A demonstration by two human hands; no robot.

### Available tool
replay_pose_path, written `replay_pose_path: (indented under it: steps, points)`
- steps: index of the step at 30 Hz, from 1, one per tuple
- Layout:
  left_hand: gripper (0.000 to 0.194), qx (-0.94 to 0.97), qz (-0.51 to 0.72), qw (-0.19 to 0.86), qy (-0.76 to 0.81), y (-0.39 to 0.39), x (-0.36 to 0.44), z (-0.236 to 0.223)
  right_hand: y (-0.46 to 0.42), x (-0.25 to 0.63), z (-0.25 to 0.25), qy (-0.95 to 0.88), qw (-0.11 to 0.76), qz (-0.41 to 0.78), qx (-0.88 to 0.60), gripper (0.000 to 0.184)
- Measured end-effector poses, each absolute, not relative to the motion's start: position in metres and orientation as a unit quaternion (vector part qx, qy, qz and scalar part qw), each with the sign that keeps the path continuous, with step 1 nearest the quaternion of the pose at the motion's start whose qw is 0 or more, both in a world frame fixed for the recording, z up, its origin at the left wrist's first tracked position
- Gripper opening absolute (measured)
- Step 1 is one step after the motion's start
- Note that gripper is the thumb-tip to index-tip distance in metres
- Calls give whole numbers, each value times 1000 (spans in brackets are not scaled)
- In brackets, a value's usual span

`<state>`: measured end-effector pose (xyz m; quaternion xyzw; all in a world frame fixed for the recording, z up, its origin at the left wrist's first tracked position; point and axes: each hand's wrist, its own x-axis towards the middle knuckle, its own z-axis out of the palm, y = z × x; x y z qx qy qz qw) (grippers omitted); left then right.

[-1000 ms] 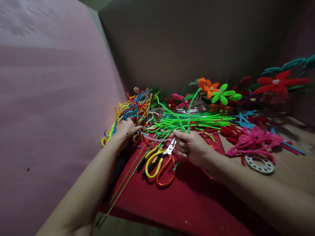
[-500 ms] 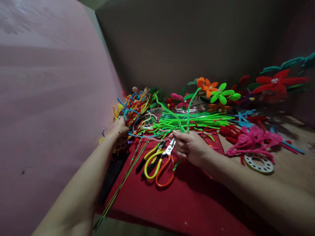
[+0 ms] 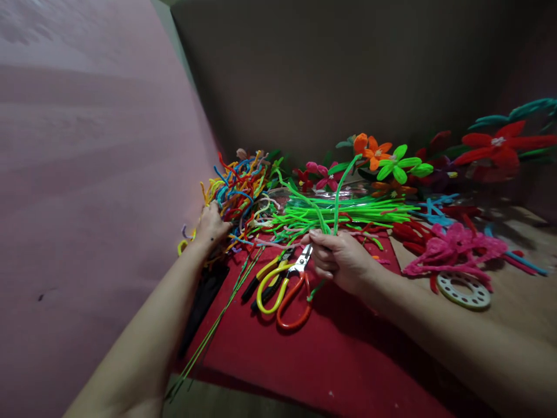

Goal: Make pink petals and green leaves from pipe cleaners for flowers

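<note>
My right hand [image 3: 335, 259] is closed around bright green pipe cleaners [image 3: 340, 194], whose bent lengths rise above the fist and spread apart. At the left, my left hand [image 3: 212, 226] reaches into a tangled heap of multicoloured pipe cleaners [image 3: 241, 188]. Its fingertips are lost among the strands, so I cannot see whether they grip any. Just below my right fist lie scissors [image 3: 300, 264] with one yellow and one red handle. Beside them are pliers [image 3: 261, 277] with yellow and black handles, partly covered by the scissors.
Behind the fist lies a bundle of green pipe cleaners [image 3: 365, 210]. Fuzzy flowers [image 3: 398, 164] stand along the back. A pink fuzzy piece [image 3: 452, 249] and a white ring with holes [image 3: 463, 290] lie right. Thin green stems [image 3: 217, 322] cross the red surface [image 3: 348, 354].
My left hand has shifted slightly within the multicoloured heap, and some strands there lie differently. The right hand keeps its hold on the green pipe cleaners. The view has moved a little.
</note>
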<state>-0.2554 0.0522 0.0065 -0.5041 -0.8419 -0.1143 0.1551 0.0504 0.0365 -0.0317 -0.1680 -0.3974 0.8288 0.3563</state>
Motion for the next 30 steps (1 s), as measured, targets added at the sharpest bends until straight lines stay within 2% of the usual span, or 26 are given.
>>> replay_pose_path:
  steps: [4,8,14,20,30]
  points:
    - [55,-503,-26,250,-827,46,-236,4,37,50,-32,-396,353,832,-162,18]
    - [56,-526,42,237,-816,38,-220,8,35,50,-32,-395,356,831,-164,18]
    - [52,-536,33,308,-786,33,-195,-1,34,49,-33,-391,350,836,-159,17]
    - [62,-544,22,263,-797,58,-207,-24,33,50,-30,-386,353,836,-165,16]
    - [49,-547,-58,175,-817,79,-254,13,37,49,-34,-387,344,839,-165,18]
